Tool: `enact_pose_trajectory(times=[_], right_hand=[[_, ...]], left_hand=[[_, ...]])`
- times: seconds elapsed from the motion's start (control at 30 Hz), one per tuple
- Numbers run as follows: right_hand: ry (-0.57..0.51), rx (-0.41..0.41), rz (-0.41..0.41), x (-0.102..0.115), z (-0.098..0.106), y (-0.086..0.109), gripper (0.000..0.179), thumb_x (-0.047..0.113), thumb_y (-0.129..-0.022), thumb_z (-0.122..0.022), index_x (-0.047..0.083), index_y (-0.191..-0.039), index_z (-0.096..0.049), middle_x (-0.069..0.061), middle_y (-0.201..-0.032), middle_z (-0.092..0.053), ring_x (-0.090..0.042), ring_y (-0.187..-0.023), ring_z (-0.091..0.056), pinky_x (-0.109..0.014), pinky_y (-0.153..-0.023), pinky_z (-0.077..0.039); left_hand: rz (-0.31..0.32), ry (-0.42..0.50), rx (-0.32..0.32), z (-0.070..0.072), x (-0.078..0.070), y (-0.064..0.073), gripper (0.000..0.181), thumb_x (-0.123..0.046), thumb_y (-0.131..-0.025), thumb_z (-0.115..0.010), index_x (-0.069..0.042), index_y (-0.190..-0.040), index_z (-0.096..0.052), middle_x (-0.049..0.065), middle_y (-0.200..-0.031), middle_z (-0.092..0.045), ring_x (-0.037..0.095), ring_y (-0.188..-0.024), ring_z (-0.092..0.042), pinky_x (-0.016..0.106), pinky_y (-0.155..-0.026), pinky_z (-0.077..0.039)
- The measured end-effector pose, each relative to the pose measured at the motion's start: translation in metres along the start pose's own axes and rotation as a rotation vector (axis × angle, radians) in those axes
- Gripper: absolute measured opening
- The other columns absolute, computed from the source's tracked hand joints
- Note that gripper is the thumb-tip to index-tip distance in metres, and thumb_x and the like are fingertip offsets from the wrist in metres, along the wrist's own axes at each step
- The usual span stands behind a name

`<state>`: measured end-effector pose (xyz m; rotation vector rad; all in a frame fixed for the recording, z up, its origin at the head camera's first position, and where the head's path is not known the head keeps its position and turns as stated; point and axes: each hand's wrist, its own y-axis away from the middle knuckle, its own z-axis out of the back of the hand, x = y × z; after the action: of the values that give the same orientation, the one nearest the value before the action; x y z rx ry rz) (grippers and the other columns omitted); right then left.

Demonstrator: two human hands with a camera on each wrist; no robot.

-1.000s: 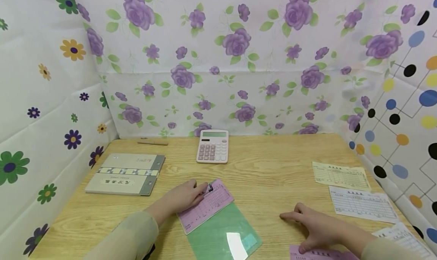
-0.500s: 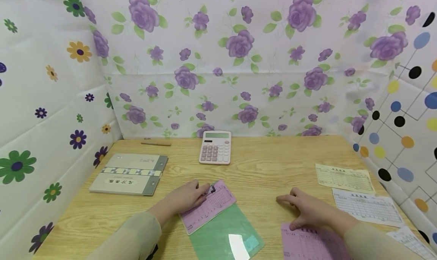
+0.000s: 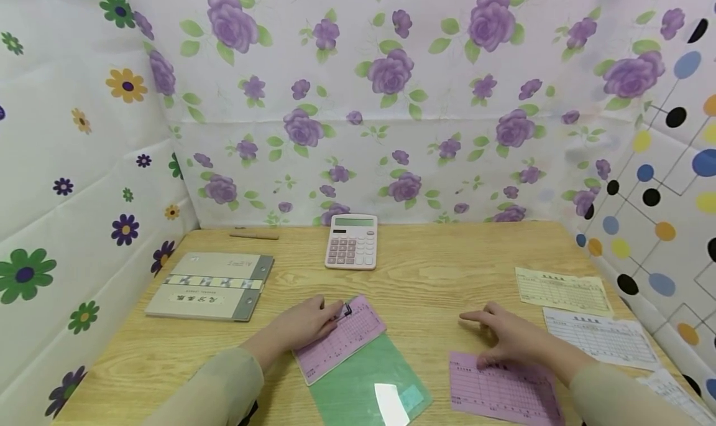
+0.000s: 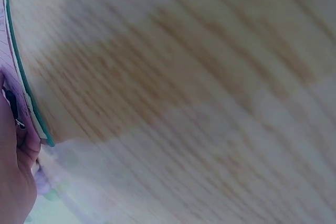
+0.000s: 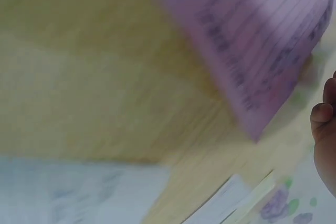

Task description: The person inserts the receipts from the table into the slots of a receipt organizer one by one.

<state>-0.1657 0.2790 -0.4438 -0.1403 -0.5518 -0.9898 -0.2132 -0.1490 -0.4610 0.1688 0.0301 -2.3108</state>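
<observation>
My left hand [image 3: 307, 322] grips the top end of a translucent green clipboard [image 3: 363, 382], at its dark clip [image 3: 345, 310]. Under the clip lies a pink printed form [image 3: 341, 342], partly hidden by the hand. In the left wrist view, my curled fingers show at the left edge by the clip. The thumb of my right hand [image 3: 514, 338] rests on the upper edge of a second pink slip [image 3: 498, 392], while the index finger points away, apart from the thumb. How the other right fingers meet the paper is hidden. The slip also shows in the right wrist view.
A pink and white calculator [image 3: 351, 242] stands at the back of the wooden table. A notebook [image 3: 209, 298] and a slim brown stick-like tool [image 3: 254, 236] lie back left. On the right are a yellow slip [image 3: 562, 291] and white slips [image 3: 598, 339]. Printed cloth walls surround the table.
My right hand has brought the pink slip up and to the left over the table, so more of it is in view. The left hand keeps its hold at the clip.
</observation>
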Motion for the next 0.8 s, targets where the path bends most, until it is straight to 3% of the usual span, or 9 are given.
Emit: enact_pose_trajectory(times=[0.33,0.57,0.8], right_hand=[[0.016,0.018,0.054,-0.023,-0.006,0.036,0.073,0.054,-0.07,-0.072,0.021,-0.132,-0.052,0.002,-0.098,-0.04,-0.008,-0.076,-0.04,-0.022,-0.06,-0.037],[0.012,-0.028,0.167,-0.025,-0.008,0.03,0.042,0.043,-0.081,-0.069,0.027,-0.119,-0.061,0.004,-0.097,-0.041,-0.004,-0.075,-0.042,-0.02,-0.06,-0.039],[0.066,-0.022,0.167,-0.021,-0.001,0.016,0.035,0.034,-0.082,-0.071,0.021,-0.114,-0.068,0.004,-0.094,-0.042,-0.007,-0.075,-0.04,-0.021,-0.061,-0.038]], left_hand=[[0.03,0.014,0.026,-0.002,0.002,-0.001,0.049,-0.035,-0.097,-0.049,-0.019,-0.142,-0.042,-0.002,-0.085,-0.042,0.009,-0.064,-0.041,0.023,-0.057,-0.038],[0.006,-0.009,0.008,-0.003,0.002,0.0,0.048,-0.035,-0.097,-0.049,-0.017,-0.142,-0.042,-0.001,-0.085,-0.042,0.008,-0.063,-0.04,0.022,-0.056,-0.038],[0.007,-0.017,0.002,-0.005,0.003,0.0,0.049,-0.035,-0.097,-0.049,-0.017,-0.142,-0.042,-0.001,-0.085,-0.042,0.008,-0.064,-0.04,0.022,-0.057,-0.038]])
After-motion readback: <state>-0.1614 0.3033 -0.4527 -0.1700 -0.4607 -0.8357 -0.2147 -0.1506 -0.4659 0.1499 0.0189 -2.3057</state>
